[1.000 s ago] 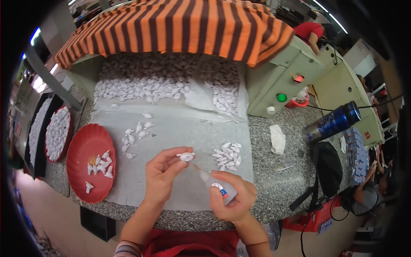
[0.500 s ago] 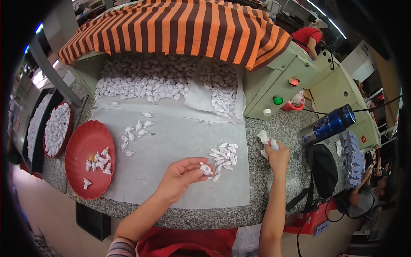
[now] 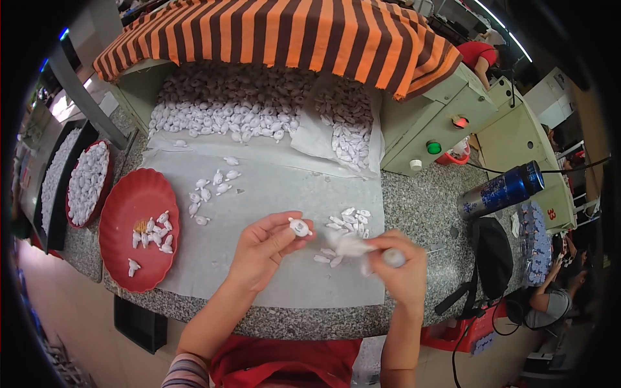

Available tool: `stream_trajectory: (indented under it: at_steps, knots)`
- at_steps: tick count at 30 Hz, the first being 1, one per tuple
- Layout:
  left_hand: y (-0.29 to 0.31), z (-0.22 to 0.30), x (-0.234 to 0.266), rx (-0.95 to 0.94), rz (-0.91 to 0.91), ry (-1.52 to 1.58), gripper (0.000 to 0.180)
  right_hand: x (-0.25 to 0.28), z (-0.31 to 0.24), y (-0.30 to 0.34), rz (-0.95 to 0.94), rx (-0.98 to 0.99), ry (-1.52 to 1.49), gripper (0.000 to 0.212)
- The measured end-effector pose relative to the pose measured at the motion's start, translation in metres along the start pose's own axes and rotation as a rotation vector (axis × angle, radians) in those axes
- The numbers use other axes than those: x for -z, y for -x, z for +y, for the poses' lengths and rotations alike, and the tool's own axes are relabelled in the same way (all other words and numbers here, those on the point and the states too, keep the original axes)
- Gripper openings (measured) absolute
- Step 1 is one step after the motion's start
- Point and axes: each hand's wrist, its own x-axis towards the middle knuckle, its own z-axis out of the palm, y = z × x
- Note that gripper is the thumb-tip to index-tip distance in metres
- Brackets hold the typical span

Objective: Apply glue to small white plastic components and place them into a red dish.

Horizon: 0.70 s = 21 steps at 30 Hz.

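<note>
Between the thumb and fingers of my left hand (image 3: 262, 252) is a small white molded piece (image 3: 299, 227), rounded with little knobs sticking out. My right hand (image 3: 402, 271) is closed around a crumpled white cloth (image 3: 351, 246), blurred by motion. A whitish, rounded object (image 3: 393, 257) also shows in that hand; its kind is unclear. Just beyond the cloth, on the white sheet (image 3: 272, 174), lies a cluster of small narrow white parts (image 3: 349, 220), partly covered by the cloth. Several white molded pieces (image 3: 206, 193) are scattered farther left.
At the left sits a red scalloped tray (image 3: 116, 226) with several white pieces. Beyond it are a heaped red bowl (image 3: 87, 184) and a black tray. A pale green machine box (image 3: 427, 129) under a striped cloth (image 3: 272, 39) holds piled pieces. A blue bottle (image 3: 501, 189) lies right.
My right hand has swung left from the bare granite to above the sheet, bringing the cloth near the narrow parts. The left hand has risen slightly, still pinching its white piece.
</note>
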Motion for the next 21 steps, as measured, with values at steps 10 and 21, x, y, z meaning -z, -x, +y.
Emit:
stream_trajectory:
  at_steps: [10, 21]
  knots:
    - [0.002, -0.004, -0.009, -0.075, 0.004, -0.135, 0.027, -0.009, 0.003, 0.014, 0.049, -0.029, -0.14, 0.036]
    - [0.006, -0.005, -0.016, -0.262, 0.056, -0.268, 0.024, -0.042, -0.04, 0.032, 0.271, 0.54, 0.214, 0.03]
